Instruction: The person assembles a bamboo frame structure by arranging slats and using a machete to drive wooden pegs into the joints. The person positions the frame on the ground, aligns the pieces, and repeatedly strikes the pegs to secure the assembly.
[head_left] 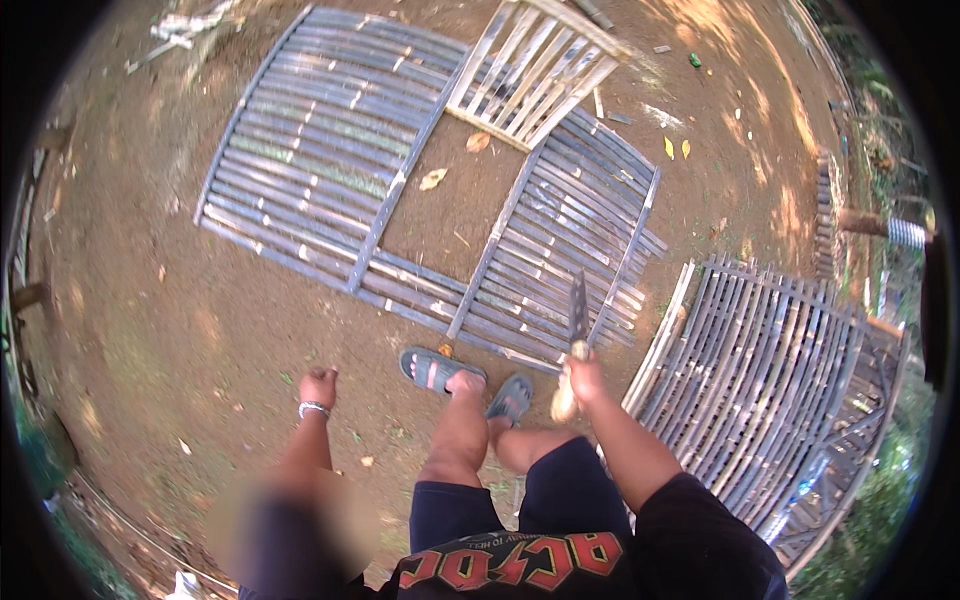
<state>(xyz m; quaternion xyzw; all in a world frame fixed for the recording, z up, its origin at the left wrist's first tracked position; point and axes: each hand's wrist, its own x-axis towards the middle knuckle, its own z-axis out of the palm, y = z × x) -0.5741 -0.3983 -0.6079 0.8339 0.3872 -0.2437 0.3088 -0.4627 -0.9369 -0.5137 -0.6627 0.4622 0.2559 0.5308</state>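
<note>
Head view: knife (578,305) over panel edge (500,352)

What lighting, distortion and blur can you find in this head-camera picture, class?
Head view: dappled sunlight patches the dirt ground; fisheye bends the grey slat panel edges and leaves a black rim; a blurred patch covers the lower left near the left hand; the right hand and its knife look sharp.

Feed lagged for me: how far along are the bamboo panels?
Done: three slatted panels lie on the dirt, grey, pale, and one at right. In hand: right hand grips a knife; left hand is an empty fist. What's left isn't visible.
</note>
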